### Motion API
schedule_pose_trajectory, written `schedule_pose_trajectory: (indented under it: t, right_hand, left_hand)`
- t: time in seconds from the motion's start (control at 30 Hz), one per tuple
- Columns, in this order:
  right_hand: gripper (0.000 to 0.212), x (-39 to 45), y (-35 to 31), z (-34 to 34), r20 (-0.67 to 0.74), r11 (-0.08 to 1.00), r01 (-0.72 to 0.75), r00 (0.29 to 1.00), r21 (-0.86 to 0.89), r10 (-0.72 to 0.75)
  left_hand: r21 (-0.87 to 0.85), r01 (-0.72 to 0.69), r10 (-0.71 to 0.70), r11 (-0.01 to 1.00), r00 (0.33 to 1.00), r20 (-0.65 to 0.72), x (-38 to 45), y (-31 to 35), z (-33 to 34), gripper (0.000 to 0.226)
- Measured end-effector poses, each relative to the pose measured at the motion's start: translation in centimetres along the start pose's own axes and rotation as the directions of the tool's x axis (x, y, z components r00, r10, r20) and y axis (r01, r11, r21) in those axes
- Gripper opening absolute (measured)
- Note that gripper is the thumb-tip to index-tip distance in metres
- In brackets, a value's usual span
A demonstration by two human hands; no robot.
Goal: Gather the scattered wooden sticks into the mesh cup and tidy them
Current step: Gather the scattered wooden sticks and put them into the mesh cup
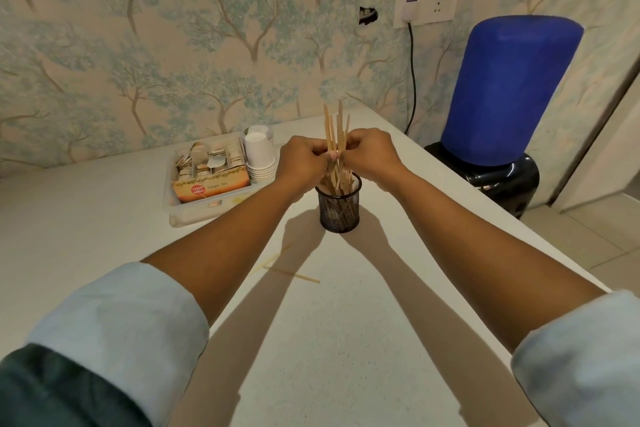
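Both hands, left [304,158] and right [369,153], pinch a bundle of wooden sticks [335,135] standing in the mesh cup [340,210]; loose sticks [294,275] lie on the bench [363,340].

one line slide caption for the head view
Both hands bunch thin wooden sticks above black mesh cup; strays remain on table.

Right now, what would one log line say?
both hands pinch stick bundle | bundle in mesh cup | loose sticks on counter
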State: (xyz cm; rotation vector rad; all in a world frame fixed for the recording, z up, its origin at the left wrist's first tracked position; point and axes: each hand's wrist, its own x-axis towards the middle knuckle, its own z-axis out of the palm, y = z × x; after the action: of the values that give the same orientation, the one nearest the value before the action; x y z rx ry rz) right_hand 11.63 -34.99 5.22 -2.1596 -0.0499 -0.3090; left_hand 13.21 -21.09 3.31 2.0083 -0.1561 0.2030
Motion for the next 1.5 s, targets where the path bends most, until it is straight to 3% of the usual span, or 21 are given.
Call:
schedule_pose_trajectory:
  t: [0.2, 0.4, 0.57, 0.77, 0.9, 1.03, 1.23, 1.4, 1.5]
  right_hand:
    - [0.024, 0.3, 1.4, 0.2, 0.092, 0.994, -0.055, 0.994, -0.097, 0.064]
    - [0.023, 0.2, 2.3, 0.9, 0.097, 0.968, -0.035, 0.993, -0.250, 0.061]
    - [0.029, 0.2, 2.1, 1.3, 0.057, 0.949, -0.013, 0.998, -0.315, 0.032]
    - [0.029, -0.8, 0.3, 2.2, -0.006, 0.961, 0.122, 0.992, -0.250, -0.128]
    - [0.019, -2.5, -1.3, 4.0, 0.136, 0.962, 0.202, 0.974, -0.183, -0.179]
    - [0.016, -4.8, -1.6, 6.3, 0.356, 0.953, 0.247, 0.919, -0.175, -0.172]
    - [0.033, -7.4, -0.2, 9.0, 0.628, 0.816, 0.400, 0.776, -0.417, -0.059]
    - [0.034, -9.0, 0.8, 10.5, 0.691, 0.746, 0.458, 0.723, -0.483, 0.005]
    - [0.026, -9.3, 0.9, 10.8, 0.691, 0.744, 0.473, 0.723, -0.473, -0.021]
  left_hand:
    - [0.119, 0.044, -0.048, 0.992, 0.998, 0.032, -0.3, -0.6, 1.0, 0.016]
    - [0.156, 0.123, -0.126, 0.980, 0.992, 0.009, -0.2, -1.6, 0.6, 0.038]
    - [0.142, 0.088, -0.079, 0.986, 0.995, -0.069, -0.4, -1.6, -0.3, 0.027]
    - [0.129, 0.095, -0.082, 0.987, 0.992, -0.101, -1.6, -2.8, -2.3, 0.017]
    - [0.148, 0.140, -0.129, 0.979, 0.989, -0.076, -3.0, -4.4, -3.9, 0.013]
    - [0.326, 0.196, -0.209, 0.925, 0.978, 0.002, -4.8, -6.5, -5.3, 0.014]
    - [0.592, 0.221, -0.381, 0.775, 0.911, 0.159, -7.9, -9.8, -7.8, 0.040]
    - [0.739, 0.196, -0.418, 0.644, 0.900, 0.125, -10.1, -12.0, -9.8, 0.060]
    - [0.774, 0.166, -0.447, 0.611, 0.879, 0.165, -10.6, -12.4, -11.2, 0.060]
